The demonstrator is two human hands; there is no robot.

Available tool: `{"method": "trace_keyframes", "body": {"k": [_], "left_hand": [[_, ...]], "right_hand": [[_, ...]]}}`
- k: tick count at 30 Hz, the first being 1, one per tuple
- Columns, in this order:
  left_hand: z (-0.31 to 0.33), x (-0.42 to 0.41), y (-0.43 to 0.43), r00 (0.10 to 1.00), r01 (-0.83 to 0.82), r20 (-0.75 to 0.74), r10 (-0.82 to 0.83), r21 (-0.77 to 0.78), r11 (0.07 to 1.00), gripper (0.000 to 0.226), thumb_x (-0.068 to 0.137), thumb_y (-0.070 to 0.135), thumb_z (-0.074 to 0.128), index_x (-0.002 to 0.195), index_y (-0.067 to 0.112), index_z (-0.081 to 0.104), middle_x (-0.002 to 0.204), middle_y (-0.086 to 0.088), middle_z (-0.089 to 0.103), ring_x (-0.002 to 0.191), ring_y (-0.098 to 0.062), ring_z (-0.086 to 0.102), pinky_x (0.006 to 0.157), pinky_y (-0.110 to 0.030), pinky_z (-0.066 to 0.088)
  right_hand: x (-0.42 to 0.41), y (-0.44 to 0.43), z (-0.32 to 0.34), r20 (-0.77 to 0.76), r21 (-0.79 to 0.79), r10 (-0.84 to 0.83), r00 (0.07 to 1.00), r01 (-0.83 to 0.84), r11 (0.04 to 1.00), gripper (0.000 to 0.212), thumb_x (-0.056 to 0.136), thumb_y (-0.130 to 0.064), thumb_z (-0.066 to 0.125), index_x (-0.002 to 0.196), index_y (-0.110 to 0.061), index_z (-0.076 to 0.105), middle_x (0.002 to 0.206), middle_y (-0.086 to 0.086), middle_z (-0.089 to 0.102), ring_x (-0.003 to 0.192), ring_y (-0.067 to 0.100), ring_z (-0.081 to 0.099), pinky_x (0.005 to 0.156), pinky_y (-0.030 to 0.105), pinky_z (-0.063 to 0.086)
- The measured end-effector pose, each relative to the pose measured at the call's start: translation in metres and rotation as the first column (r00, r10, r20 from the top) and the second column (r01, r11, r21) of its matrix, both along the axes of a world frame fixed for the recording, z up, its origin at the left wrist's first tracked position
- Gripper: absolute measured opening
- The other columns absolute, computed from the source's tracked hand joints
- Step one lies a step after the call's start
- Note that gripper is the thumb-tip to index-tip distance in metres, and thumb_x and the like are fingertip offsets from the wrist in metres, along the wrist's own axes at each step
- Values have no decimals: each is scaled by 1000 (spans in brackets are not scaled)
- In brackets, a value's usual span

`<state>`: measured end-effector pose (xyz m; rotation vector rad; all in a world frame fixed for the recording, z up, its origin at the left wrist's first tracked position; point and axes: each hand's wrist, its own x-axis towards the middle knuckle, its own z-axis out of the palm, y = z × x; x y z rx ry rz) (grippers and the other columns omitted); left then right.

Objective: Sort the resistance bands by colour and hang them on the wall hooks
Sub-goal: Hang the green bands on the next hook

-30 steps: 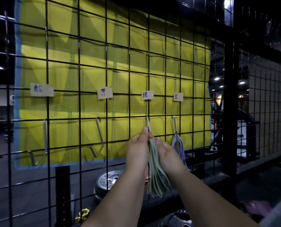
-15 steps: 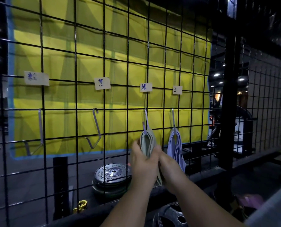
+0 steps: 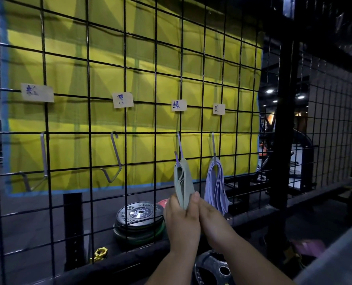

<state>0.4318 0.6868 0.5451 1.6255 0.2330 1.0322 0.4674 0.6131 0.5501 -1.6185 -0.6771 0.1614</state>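
We read 绿 on the third paper label (image 3: 178, 105) on the black wire grid (image 3: 88, 124); its neighbours are too blurred to read. The weight plate (image 3: 140, 212) behind the grid says ROGUE. The green bands (image 3: 184, 179) hang from a hook (image 3: 179, 146), just beside the lilac bands (image 3: 215, 186). The left hand (image 3: 181, 223) pinches their lower end. The right hand (image 3: 214, 225) touches the left, and we cannot tell its grip. A yellow sheet (image 3: 130, 58) backs the grid in a dim gym.
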Motion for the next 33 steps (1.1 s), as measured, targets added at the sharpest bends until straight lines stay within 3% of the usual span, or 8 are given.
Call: {"method": "trace_keyframes", "body": {"k": [3, 7, 12, 19, 21, 25, 30, 33], "left_hand": [[-6, 2, -3, 999, -42, 14, 41, 34, 999, 22, 90, 40, 57, 90, 18, 54, 90, 1, 54, 91, -25, 55, 79, -40, 47], [-12, 2, -5, 996, -65, 60, 59, 98, 993, 29, 89, 44, 56, 88, 14, 58, 86, 8, 50, 85, -19, 53, 77, -39, 47], [-27, -2, -7, 995, -48, 91, 34, 156, 987, 26, 90, 49, 48, 97, 25, 56, 93, 8, 55, 89, -10, 53, 79, -35, 47], [-36, -5, -4, 1000, -10, -1, 11, 198, 980, 27, 87, 56, 37, 94, 33, 49, 92, 7, 61, 87, -14, 58, 76, -34, 48], [-36, -7, -4, 999, 13, -41, -5, 182, 983, 15, 92, 49, 40, 94, 35, 47, 89, 7, 65, 84, -14, 61, 73, -33, 49], [-36, -10, -3, 992, -14, -121, 40, 203, 979, 27, 94, 52, 32, 97, 27, 43, 86, 5, 63, 82, -18, 61, 71, -35, 49], [-37, -13, -5, 984, -14, -170, 57, 245, 970, 29, 94, 53, 29, 98, 25, 37, 91, 1, 62, 87, -24, 60, 74, -38, 49], [-37, -14, -4, 981, -16, -184, 64, 250, 968, 32, 94, 52, 29, 98, 22, 37, 89, -1, 62, 87, -26, 60, 74, -39, 49]], "right_hand": [[1, -1, -6, 8, 24, -31, 999, 30, 999, 48, 95, -59, 35, 119, -28, 63, 112, -4, 70, 106, 3, 64, 96, 30, 50], [1, 0, -8, 61, 73, -104, 993, 99, 992, 26, 104, -31, 33, 90, -35, 54, 87, -21, 59, 74, -21, 57, 64, -1, 41], [2, 1, -12, 63, 116, -169, 984, 161, 980, 23, 103, -20, 34, 88, -24, 51, 84, -20, 53, 75, -11, 55, 66, -3, 39], [4, 6, -21, 83, 133, -188, 979, 176, 975, 24, 103, -21, 37, 95, -18, 59, 93, 3, 67, 94, 14, 64, 82, 13, 47], [2, 7, -22, 71, 139, -185, 980, 174, 975, 25, 103, -20, 35, 94, -16, 59, 91, 3, 66, 92, 12, 64, 80, 13, 48], [-4, 9, -23, 55, 131, -118, 991, 110, 985, 26, 103, -18, 30, 94, -12, 54, 87, 0, 60, 69, -10, 61, 67, 4, 44], [-4, 1, -27, 102, 148, -123, 987, 107, 983, 37, 104, -14, 28, 119, 13, 49, 101, 10, 59, 88, 11, 61, 68, -2, 40], [-9, 4, -23, 62, 156, -136, 989, 125, 980, 27, 103, -13, 30, 101, -5, 56, 87, -6, 58, 83, 2, 62, 79, 5, 46]]}}
